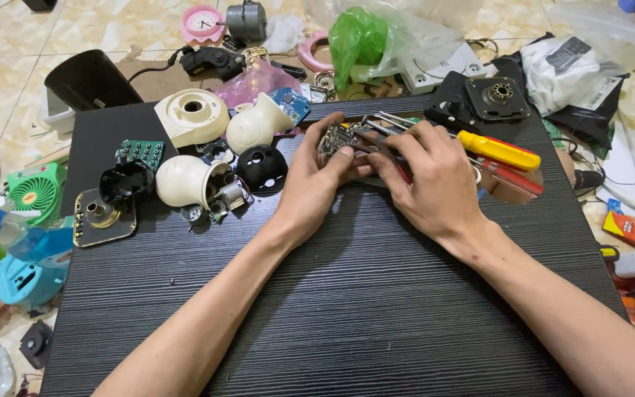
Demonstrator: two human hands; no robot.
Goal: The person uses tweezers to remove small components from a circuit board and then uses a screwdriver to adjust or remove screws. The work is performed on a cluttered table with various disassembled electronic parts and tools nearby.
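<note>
Dark ribbed board (347, 294) amid floor clutter: left hand (317, 180) pinched shut on small circuit board (336, 138) at far edge, right hand (435, 180) closed round red-handled tool (403, 170) — best kept steady, tip light, clear of yellow screwdriver (497, 149).

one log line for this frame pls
left hand: holds small circuit board | right hand: grips red-handled tool at board | surface: black board

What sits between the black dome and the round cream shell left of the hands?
In the head view, a small metal motor part pokes from the cream shell toward the black dome.
</note>
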